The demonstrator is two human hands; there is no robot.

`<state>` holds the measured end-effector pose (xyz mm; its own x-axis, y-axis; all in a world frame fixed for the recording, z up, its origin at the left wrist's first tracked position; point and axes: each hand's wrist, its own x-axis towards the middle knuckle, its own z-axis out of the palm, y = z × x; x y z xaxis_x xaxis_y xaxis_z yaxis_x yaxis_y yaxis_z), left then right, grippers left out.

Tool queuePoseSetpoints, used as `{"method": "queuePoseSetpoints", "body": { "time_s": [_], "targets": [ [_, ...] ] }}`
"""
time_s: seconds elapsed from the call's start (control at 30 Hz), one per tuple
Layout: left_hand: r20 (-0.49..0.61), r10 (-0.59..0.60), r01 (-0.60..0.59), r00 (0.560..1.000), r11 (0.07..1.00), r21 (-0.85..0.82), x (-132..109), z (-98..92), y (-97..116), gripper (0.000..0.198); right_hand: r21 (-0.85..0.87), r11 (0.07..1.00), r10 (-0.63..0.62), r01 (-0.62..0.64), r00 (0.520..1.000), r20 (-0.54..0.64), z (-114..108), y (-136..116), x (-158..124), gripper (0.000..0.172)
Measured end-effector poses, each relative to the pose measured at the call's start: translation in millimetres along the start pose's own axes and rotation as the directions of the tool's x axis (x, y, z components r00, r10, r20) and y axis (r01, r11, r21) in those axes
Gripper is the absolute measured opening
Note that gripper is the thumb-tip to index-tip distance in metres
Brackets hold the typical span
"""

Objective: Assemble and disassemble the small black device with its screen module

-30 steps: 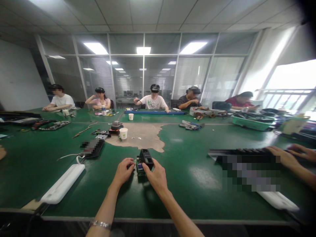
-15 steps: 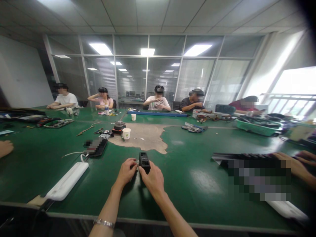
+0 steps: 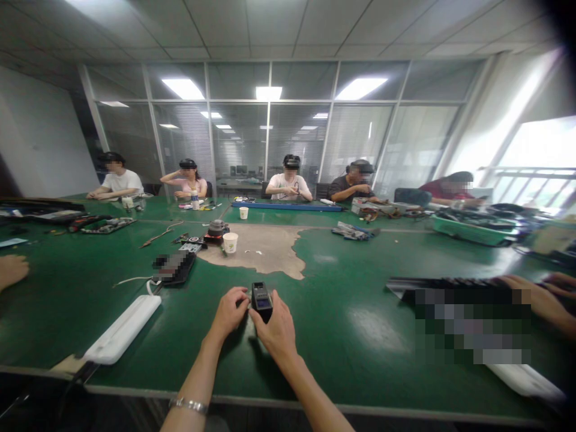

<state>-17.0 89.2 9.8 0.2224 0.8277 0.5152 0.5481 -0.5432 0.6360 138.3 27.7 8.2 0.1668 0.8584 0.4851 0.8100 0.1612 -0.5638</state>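
Note:
A small black box-shaped device (image 3: 261,297) with openings on its upper face is held just above the green table (image 3: 333,354). My right hand (image 3: 279,327) is wrapped round its right side, thumb at the near end. Just left of the device is my left hand (image 3: 231,312), its thumb and fingertips pinched together close to the device's side. Whatever lies between those left fingertips is too small to make out.
A white paper cup (image 3: 230,242) stands on a bare brown patch. Left lie a white power strip (image 3: 123,330) and a black part (image 3: 177,267). A person's hands (image 3: 537,300) touch a long black piece at right. Another hand (image 3: 12,271) shows far left. Several people sit opposite.
The device has tilted a little and shifted slightly toward me, with my right hand moving along with it. Across the table, the middle person's hands have come lower.

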Motion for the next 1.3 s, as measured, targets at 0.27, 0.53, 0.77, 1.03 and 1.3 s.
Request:
{"method": "queuePoseSetpoints", "body": {
  "time_s": [0.27,0.53,0.77,1.03,1.3],
  "targets": [
    [-0.018,-0.016,0.016,1.000,1.000,0.004,2,-0.6,3,0.017,0.084,0.995,-0.059,0.062,0.998,-0.039,-9,-4,-3,0.042],
    [0.010,-0.029,0.029,1.000,0.999,-0.016,1,-1.7,2,0.019,0.197,0.977,-0.065,0.079,0.995,-0.077,-19,-14,13,0.045],
    [-0.017,-0.031,0.031,0.999,0.999,-0.010,1,0.4,1,0.019,0.189,0.978,-0.070,0.090,0.992,-0.110,-46,15,29,0.051],
    [-0.021,-0.021,0.020,1.000,1.000,-0.012,0,0.4,0,0.020,0.084,0.995,0.051,-0.048,0.998,-0.040,-38,64,14,0.052],
    [-0.008,-0.018,0.018,1.000,1.000,0.006,0,1.8,2,0.019,0.051,0.997,0.065,-0.064,0.998,-0.017,-38,65,13,0.050]
  ]
}}
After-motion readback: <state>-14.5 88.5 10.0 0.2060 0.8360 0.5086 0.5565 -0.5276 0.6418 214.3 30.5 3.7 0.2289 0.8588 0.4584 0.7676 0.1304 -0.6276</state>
